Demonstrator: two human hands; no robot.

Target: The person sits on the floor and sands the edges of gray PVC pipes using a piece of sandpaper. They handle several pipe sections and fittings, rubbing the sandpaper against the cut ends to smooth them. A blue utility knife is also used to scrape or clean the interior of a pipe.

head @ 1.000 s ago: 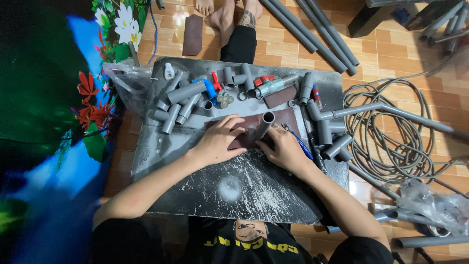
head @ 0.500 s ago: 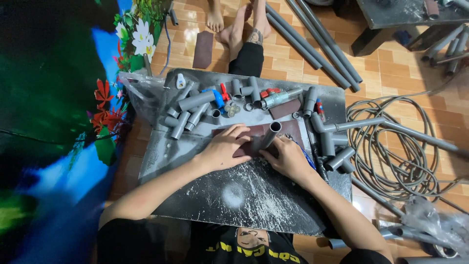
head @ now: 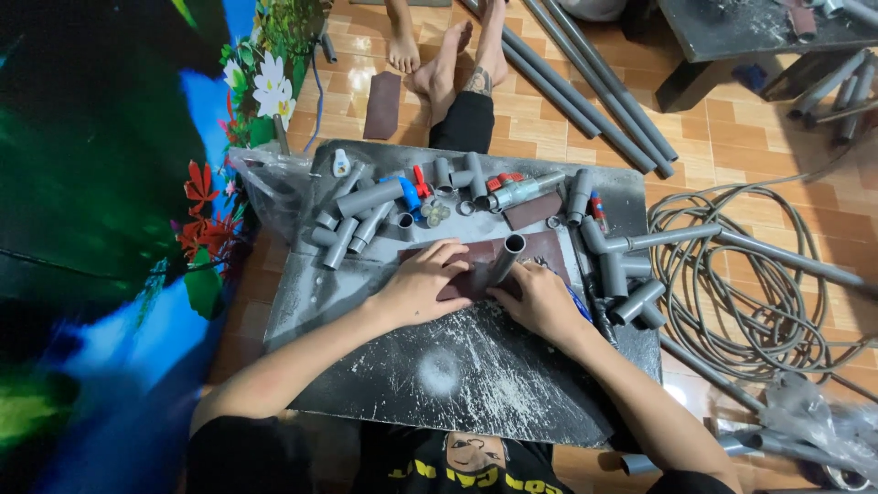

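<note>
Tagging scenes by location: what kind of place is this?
Likely a home floor used as a makeshift plumbing workspace: tiled floor, grey work board covered in pipe fittings, long grey pipes, coiled hose.

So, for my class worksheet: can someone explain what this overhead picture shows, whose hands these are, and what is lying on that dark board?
The view comes from a camera worn on a person's head, looking down. Their left hand presses flat on a brown sheet of sandpaper. Their right hand holds a short grey plastic pipe against that sheet. Both rest on a dusty dark board strewn with grey pipe fittings. A coiled grey hose lies on the tiled floor. Another person's bare feet show at the top.
</note>
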